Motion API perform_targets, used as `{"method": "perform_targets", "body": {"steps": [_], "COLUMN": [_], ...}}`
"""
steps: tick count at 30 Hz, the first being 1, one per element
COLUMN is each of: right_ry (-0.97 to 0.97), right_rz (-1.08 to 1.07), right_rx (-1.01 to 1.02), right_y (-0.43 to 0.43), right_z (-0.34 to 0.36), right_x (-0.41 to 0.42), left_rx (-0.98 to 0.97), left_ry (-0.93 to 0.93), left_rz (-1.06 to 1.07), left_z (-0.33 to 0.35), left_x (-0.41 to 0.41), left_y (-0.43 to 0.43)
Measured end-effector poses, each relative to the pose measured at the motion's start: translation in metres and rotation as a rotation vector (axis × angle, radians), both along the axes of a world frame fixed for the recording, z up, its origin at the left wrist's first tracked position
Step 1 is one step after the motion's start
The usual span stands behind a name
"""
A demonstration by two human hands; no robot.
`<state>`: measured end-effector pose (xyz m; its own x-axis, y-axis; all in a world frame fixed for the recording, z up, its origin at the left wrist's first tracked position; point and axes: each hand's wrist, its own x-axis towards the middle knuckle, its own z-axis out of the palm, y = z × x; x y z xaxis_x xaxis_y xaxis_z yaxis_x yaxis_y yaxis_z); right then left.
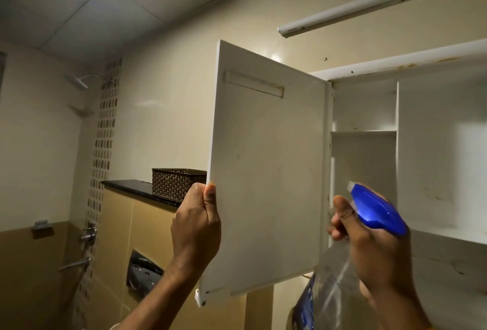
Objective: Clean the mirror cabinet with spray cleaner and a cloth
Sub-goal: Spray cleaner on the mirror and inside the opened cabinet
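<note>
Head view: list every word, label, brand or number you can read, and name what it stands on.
No text can be read.
Bottle label: blue print, too blurred to read.
Light: a small dark mark near its end, too small to read.
Door and basket: no writing shows.

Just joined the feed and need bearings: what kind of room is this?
A bathroom, most likely: a shower head on the left wall, shower taps below it, and a flush plate lower on the tiled wall.

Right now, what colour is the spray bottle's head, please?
The spray bottle's head is blue; head view.
</note>
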<state>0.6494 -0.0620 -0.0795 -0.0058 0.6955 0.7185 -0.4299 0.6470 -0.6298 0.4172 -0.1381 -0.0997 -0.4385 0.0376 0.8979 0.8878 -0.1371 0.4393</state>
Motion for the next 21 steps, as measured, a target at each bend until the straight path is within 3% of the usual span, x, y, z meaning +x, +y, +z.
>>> {"method": "perform_targets", "body": {"steps": [14,21], "right_ry": [-0.161,-0.201], "right_rz": [0.263,0.215], "right_rx": [0.255,0.307], "right_y": [-0.041,-0.042], "right_z": [0.040,0.055], "right_x": [-0.029,-0.044], "left_rx": [-0.012,0.016], "left_ry": [-0.017,-0.003], "left_rz": [-0.018,0.022], "left_z": [0.008,0.053], "left_x": [-0.002,0.000], "left_y": [-0.007,-0.005]}}
